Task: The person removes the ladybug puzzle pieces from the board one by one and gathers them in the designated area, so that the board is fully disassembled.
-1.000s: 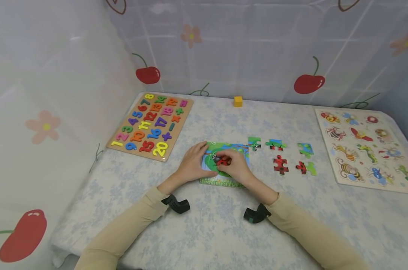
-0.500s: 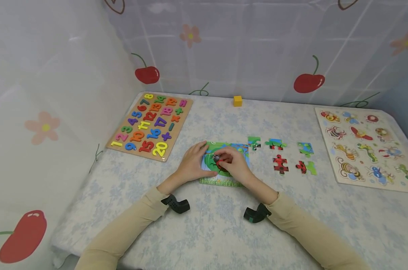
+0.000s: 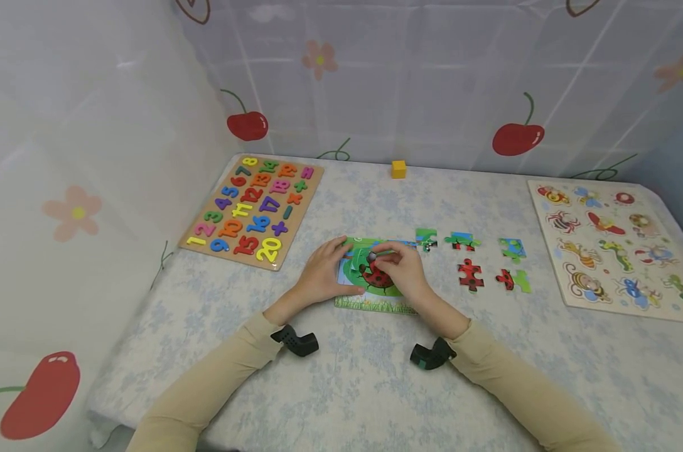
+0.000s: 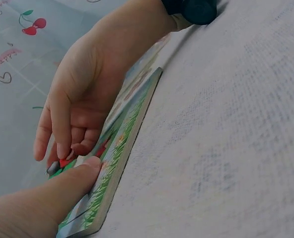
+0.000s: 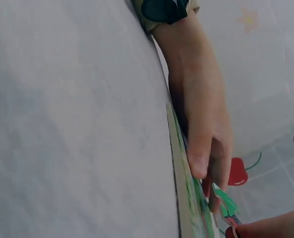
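Observation:
A small puzzle board (image 3: 375,305) with a ladybug picture and a printed grass strip lies before me. My left hand (image 3: 322,274) rests over its left side, fingers fairly straight; the left thumb (image 4: 70,191) touches the board's face in the left wrist view. My right hand (image 3: 407,276) pinches a puzzle piece (image 3: 361,258), green with a grey and red part, tilted just above the board. The right wrist view shows this piece (image 5: 227,202) raised at the right fingertips. Part of the board is hidden by both hands.
Several loose puzzle pieces, among them a red one (image 3: 470,276) and a green-blue one (image 3: 512,249), lie right of the board. A number board (image 3: 251,213) stands back left, an insect board (image 3: 615,251) far right. A yellow cube (image 3: 398,169) sits at the back.
The right hand has shifted slightly right and turned the pinched piece, lifting it off the picture so that its green part and the red ladybug body beneath now show. The left hand has stayed put.

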The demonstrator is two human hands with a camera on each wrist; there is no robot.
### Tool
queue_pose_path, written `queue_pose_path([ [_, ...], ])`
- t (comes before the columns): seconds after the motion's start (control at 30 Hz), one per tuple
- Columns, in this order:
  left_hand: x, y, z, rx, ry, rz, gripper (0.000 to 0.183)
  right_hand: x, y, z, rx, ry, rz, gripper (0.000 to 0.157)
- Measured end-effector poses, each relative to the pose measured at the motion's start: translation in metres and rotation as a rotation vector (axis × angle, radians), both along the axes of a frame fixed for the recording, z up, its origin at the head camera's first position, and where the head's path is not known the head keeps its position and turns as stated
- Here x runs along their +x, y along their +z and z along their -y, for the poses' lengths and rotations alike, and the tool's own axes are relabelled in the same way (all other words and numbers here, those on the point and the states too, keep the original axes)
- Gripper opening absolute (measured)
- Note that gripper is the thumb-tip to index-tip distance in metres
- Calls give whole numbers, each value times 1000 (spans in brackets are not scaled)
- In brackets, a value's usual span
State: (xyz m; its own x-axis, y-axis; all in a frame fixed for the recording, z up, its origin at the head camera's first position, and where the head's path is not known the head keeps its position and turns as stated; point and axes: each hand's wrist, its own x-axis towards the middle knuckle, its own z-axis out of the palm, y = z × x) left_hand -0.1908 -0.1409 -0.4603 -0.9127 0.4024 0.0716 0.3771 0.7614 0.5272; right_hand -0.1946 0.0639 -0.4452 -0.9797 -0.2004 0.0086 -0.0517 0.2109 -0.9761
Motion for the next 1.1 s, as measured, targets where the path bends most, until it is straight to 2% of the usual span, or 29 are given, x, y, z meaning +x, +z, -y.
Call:
queue_pose_path([
  [0.1, 1, 1, 1, -3, -2, 18, 99, -4, 8, -11, 12, -15, 21, 25],
  [0.23, 1, 2, -1, 0, -10, 19, 97, -5, 16, -41, 35, -57, 63, 28],
  [0.43, 1, 0, 1, 7, 0, -12, 93, 5, 17, -88, 129, -104, 88, 32],
  [0.57, 1, -2, 1, 19, 4, -27, 92, 10, 16, -107, 214, -129, 98, 33],
  [0.7, 0, -2, 0, 30, 5, -22, 92, 12, 15, -113, 238, -154, 80, 34],
  [0.93, 1, -1, 0, 40, 5, -20, 90, 13, 6, -111, 218, -122, -4, 31],
  [1.1, 1, -2, 1, 36, 8, -15, 90, 13, 4, -111, 244, -125, -39, 30],
])
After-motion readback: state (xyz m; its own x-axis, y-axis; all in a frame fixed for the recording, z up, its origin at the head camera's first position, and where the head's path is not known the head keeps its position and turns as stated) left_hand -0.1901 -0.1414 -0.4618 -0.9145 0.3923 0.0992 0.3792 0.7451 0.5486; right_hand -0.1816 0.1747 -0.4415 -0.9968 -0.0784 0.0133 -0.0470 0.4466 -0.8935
